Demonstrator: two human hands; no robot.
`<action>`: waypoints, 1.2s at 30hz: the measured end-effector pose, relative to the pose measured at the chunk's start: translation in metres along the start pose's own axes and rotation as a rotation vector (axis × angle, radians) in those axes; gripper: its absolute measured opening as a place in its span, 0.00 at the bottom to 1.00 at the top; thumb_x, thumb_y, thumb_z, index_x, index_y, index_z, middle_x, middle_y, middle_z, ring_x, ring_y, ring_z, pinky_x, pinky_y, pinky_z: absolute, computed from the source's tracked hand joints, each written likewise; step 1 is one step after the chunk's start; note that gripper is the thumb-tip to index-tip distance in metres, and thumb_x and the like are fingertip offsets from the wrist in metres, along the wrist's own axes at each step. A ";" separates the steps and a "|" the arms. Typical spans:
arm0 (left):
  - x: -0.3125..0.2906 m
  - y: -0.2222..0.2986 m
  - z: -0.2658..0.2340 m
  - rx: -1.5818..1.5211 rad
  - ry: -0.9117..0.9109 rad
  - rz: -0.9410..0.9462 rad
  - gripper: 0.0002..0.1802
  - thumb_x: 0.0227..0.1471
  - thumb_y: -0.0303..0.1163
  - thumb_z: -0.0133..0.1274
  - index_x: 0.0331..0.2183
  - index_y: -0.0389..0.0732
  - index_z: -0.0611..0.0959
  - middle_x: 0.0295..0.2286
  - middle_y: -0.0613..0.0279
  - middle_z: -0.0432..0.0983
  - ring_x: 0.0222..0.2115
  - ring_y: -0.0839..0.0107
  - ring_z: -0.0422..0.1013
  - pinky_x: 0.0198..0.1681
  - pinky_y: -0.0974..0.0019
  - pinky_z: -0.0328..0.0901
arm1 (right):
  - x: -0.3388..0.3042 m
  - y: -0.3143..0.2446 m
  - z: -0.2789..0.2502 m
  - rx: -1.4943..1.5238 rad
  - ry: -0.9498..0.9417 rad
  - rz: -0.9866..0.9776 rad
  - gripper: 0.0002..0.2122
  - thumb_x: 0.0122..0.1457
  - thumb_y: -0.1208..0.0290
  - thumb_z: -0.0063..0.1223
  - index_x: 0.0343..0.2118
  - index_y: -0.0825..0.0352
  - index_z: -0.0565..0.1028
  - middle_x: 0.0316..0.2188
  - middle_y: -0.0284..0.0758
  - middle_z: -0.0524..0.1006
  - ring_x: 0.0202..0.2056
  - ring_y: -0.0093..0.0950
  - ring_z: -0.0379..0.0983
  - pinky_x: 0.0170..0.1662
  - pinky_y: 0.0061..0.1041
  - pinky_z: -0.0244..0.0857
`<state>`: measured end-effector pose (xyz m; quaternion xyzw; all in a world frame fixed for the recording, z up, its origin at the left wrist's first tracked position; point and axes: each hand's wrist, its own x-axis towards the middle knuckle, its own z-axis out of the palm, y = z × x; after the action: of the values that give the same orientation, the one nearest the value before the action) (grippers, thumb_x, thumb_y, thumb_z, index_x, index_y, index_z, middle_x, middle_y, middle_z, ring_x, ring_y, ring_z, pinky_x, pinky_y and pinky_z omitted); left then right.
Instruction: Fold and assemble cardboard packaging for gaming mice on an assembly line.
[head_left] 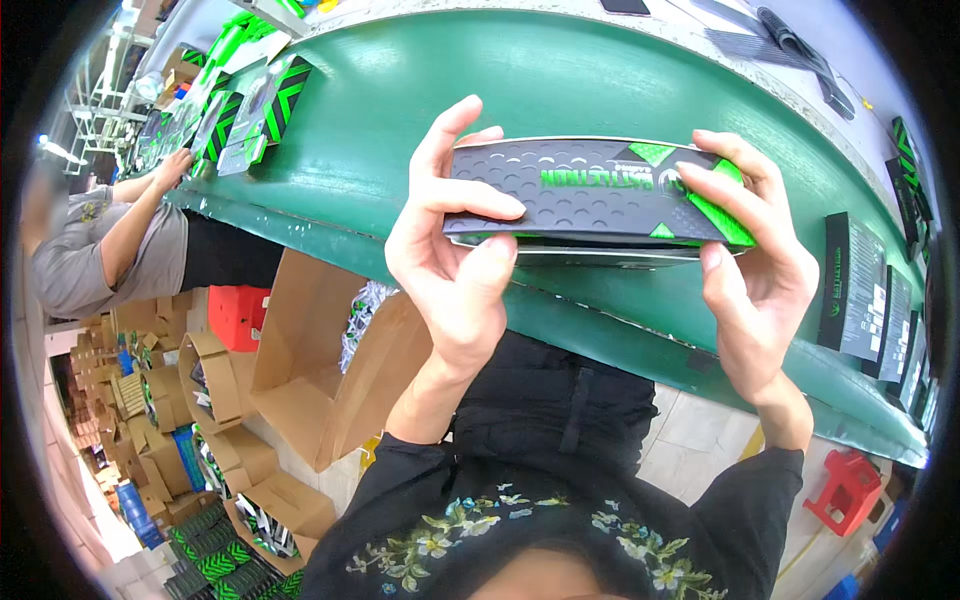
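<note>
Between my two hands is a long black box (590, 190) with green corner patches and a dimpled pattern, held up over the green table (420, 90). My left hand (450, 240) grips its left end, the thumb below and the fingers over the side and behind. At the other end, my right hand (750, 240) closes on the box, fingers on the printed face and thumb at the lower edge. One narrow side of the box faces me; its far side is hidden.
Similar black boxes (855, 290) stand along the table's right side, and black-green boxes (275, 105) at the far left, near a co-worker (110, 240). An open carton (300, 370) stands below the table's front edge. A red stool (845, 490) is on the floor at right.
</note>
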<state>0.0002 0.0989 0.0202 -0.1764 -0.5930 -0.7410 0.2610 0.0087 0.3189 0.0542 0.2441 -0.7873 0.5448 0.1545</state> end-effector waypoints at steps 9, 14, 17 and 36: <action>0.000 -0.005 -0.018 -0.417 -0.194 -0.180 0.27 0.39 0.39 0.44 0.36 0.29 0.82 0.53 0.28 0.61 0.54 0.47 0.61 0.60 0.47 0.50 | -0.007 0.022 -0.013 0.281 -0.123 0.003 0.24 0.55 0.57 0.43 0.45 0.73 0.78 0.59 0.54 0.60 0.61 0.43 0.55 0.63 0.41 0.46; 0.001 -0.014 -0.031 -0.177 -0.310 -0.103 0.32 0.47 0.40 0.42 0.55 0.43 0.74 0.56 0.32 0.56 0.56 0.45 0.59 0.61 0.45 0.52 | -0.006 0.017 -0.005 0.451 -0.050 0.170 0.34 0.55 0.61 0.43 0.62 0.77 0.55 0.59 0.50 0.62 0.61 0.36 0.58 0.64 0.33 0.48; 0.005 -0.015 -0.033 -0.174 -0.326 -0.067 0.33 0.47 0.38 0.44 0.57 0.44 0.72 0.57 0.32 0.55 0.56 0.46 0.59 0.61 0.45 0.52 | -0.005 0.018 0.001 0.464 -0.014 0.140 0.34 0.55 0.62 0.43 0.63 0.76 0.55 0.59 0.49 0.62 0.60 0.35 0.58 0.63 0.33 0.49; -0.006 -0.006 0.030 0.298 0.005 0.052 0.51 0.51 0.31 0.57 0.62 0.22 0.43 0.55 0.46 0.62 0.51 0.63 0.64 0.57 0.61 0.56 | -0.003 0.022 0.016 0.147 0.158 0.129 0.35 0.59 0.68 0.58 0.65 0.72 0.53 0.57 0.42 0.67 0.57 0.29 0.62 0.63 0.29 0.50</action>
<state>-0.0004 0.1301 0.0195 -0.1493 -0.6912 -0.6381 0.3047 -0.0010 0.3106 0.0297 0.1600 -0.7447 0.6273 0.1623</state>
